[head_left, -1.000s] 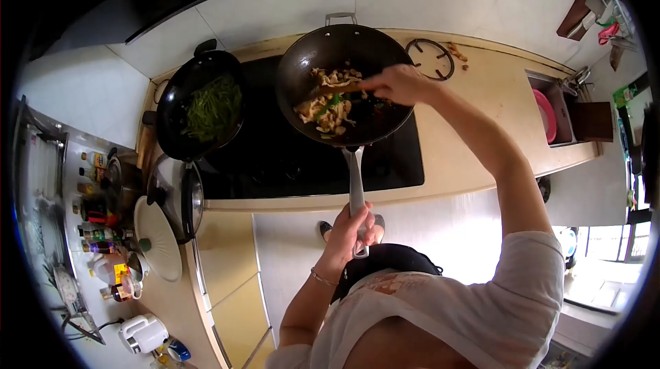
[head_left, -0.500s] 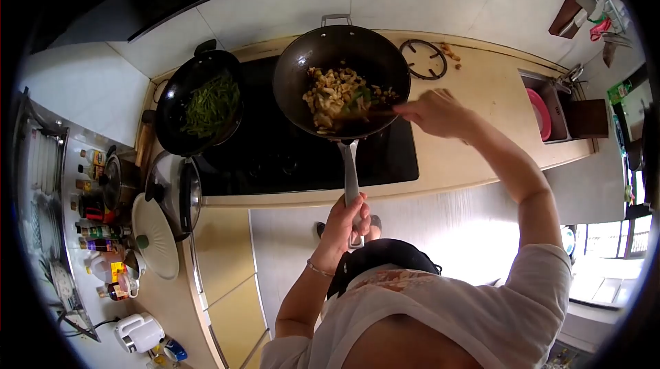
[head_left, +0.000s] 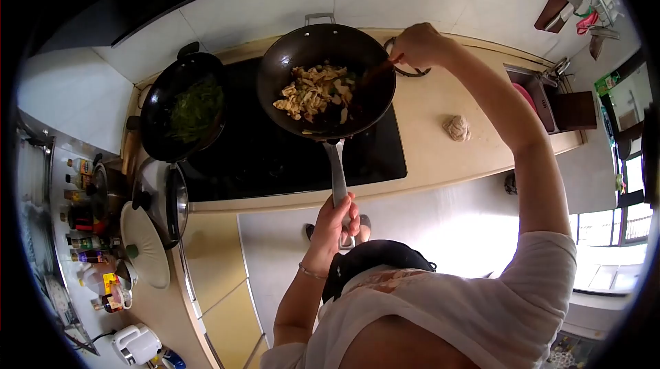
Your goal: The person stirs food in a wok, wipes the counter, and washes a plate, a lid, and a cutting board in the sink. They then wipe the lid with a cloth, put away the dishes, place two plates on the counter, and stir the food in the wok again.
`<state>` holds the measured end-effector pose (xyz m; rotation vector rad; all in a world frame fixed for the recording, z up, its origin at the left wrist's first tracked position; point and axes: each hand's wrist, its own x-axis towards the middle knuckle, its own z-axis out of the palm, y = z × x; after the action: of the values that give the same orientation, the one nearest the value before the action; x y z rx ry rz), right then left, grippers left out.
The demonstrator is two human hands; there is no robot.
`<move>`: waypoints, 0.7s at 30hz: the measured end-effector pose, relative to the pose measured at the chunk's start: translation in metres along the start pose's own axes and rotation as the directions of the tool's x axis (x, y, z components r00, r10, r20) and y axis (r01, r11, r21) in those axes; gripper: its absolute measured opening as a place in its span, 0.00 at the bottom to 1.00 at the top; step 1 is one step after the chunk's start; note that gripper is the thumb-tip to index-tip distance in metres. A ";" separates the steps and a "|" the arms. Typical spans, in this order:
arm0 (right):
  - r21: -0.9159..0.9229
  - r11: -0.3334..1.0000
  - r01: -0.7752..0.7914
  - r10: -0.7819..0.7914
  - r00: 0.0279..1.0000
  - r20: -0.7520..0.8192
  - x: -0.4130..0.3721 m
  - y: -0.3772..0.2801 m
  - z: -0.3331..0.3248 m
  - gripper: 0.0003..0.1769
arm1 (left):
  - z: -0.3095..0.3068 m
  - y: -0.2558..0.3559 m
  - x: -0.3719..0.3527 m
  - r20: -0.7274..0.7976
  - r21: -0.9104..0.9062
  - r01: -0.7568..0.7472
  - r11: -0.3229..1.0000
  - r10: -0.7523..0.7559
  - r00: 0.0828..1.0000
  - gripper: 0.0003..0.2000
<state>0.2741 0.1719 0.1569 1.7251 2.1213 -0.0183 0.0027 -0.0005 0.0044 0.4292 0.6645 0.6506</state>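
Seen from above, a person in a white top stands at a kitchen stove, both hands at a dark wok over its right part. The left hand is near the body, its fingers curled closed around the wok's metal handle, which points toward the person; the handle's near end shows just below the fingers. The right hand is raised beyond the wok's far right rim, its fingers bunched narrowly around the upper end of a wooden spatula; how each finger sits cannot be told. From those fingers the spatula slants down and left into the wok, its lower end dark and hard to make out. The food, pale chopped pieces with a little green, lies in the middle and left of the wok, to the left of the spatula and well apart from the fingers of both hands. To the left of the wok, a second black pan holds greens. Nearer on that side are a glass lid and a cream lid. On the counter to the right lies a pale, crumpled lump; a dark ring is partly hidden behind the right hand.
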 end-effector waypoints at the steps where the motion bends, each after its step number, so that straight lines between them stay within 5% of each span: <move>1: 0.003 1.000 0.001 -0.001 1.000 0.005 -0.008 -0.006 -0.011 0.12 | 0.000 0.000 -0.001 -0.003 -0.002 0.005 1.000 -0.005 1.000 0.09; 3: 0.139 0.982 -0.126 0.114 0.989 0.091 -0.029 -0.010 -0.040 0.12 | 0.000 0.001 -0.001 0.009 -0.011 0.005 1.000 -0.005 1.000 0.09; 8: 0.009 0.996 0.094 -0.095 0.990 0.100 -0.028 -0.001 -0.020 0.13 | -0.003 -0.001 0.000 0.016 -0.091 0.023 0.996 -0.022 1.000 0.09; 11: 0.176 0.982 0.062 -0.068 0.997 0.032 -0.012 -0.007 0.001 0.13 | 0.001 0.003 -0.001 0.007 -0.076 0.024 0.997 -0.024 1.000 0.09; 15: 0.129 0.988 0.088 -0.111 0.976 0.187 -0.038 -0.004 -0.027 0.14 | 0.004 0.004 -0.003 -0.028 -0.019 0.038 0.999 -0.039 0.999 0.09; 21: 0.174 0.983 0.055 -0.058 0.998 0.011 -0.024 -0.036 0.001 0.12 | 0.002 0.002 0.000 0.006 -0.005 0.047 0.999 -0.047 0.999 0.09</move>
<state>0.2441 0.1406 0.1547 1.7525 2.2132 -0.2397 0.0037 0.0008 0.0069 0.4092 0.6653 0.6067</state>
